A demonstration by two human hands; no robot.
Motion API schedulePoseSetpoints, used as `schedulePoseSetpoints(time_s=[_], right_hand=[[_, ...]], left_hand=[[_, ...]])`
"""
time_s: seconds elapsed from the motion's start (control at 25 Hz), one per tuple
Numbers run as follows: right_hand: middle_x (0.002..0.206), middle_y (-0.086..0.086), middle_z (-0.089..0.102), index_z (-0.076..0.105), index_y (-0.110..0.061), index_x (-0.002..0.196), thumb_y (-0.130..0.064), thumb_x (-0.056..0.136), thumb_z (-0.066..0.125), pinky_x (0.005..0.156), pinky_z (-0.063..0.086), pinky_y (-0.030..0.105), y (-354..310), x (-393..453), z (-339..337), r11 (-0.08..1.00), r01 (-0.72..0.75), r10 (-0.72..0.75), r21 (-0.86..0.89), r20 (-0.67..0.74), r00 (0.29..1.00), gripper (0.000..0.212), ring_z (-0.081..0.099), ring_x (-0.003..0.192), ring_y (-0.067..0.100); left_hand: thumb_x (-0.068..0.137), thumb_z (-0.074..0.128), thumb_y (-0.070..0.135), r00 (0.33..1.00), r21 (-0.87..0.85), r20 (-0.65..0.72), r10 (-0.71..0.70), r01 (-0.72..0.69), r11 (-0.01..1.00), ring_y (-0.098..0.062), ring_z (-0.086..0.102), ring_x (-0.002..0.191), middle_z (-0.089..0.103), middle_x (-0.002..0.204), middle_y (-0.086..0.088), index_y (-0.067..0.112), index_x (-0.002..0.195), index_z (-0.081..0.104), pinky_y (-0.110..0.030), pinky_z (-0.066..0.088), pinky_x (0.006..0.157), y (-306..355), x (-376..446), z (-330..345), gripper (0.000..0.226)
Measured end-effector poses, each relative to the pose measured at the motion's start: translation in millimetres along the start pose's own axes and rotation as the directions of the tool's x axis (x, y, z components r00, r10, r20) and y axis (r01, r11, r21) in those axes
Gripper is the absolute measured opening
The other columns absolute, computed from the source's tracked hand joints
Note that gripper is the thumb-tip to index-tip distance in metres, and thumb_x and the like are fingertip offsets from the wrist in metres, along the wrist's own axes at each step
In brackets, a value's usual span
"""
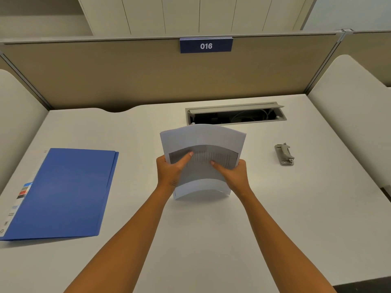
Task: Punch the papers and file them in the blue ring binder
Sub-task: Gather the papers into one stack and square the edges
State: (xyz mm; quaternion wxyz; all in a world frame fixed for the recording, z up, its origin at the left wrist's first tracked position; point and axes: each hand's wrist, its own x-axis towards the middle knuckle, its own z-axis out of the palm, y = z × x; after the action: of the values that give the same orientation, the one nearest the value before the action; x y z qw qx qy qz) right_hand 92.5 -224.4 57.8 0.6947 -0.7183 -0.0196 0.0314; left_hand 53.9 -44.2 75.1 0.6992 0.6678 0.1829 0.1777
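Note:
A stack of white printed papers [203, 140] stands nearly upright at the middle of the desk, bowed, with its lower edge close to the desktop. My left hand [170, 173] grips its left side, thumb across the front. My right hand [233, 176] grips its right side the same way. The blue ring binder [63, 193] lies closed and flat on the desk at the left, apart from both hands. A grey metal hole punch [285, 154] sits on the desk to the right of the papers.
An open cable tray [236, 114] is sunk into the white desk [211, 240] just behind the papers. A beige partition with a blue "016" sign [206, 45] closes the back. Padded side panels stand at left and right.

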Motion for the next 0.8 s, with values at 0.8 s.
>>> schedulePoseSetpoints(time_s=[0.8], right_hand=[[0.101, 0.001, 0.068, 0.063, -0.014, 0.112, -0.033, 0.083, 0.07, 0.073, 0.06, 0.028, 26.7, -0.6, -9.2, 0.987, -0.141, 0.143, -0.082, 0.021, 0.989, 0.036, 0.066, 0.093, 0.02]], left_hand=[[0.055, 0.09, 0.043, 0.93, 0.125, 0.027, -0.367, 0.361, 0.924, -0.022, 0.065, 0.097, 0.064, 0.109, -0.002, 0.014, 0.119, 0.054, -0.037, 0.06, 0.079, -35.0, -3.4, -4.3, 0.079]])
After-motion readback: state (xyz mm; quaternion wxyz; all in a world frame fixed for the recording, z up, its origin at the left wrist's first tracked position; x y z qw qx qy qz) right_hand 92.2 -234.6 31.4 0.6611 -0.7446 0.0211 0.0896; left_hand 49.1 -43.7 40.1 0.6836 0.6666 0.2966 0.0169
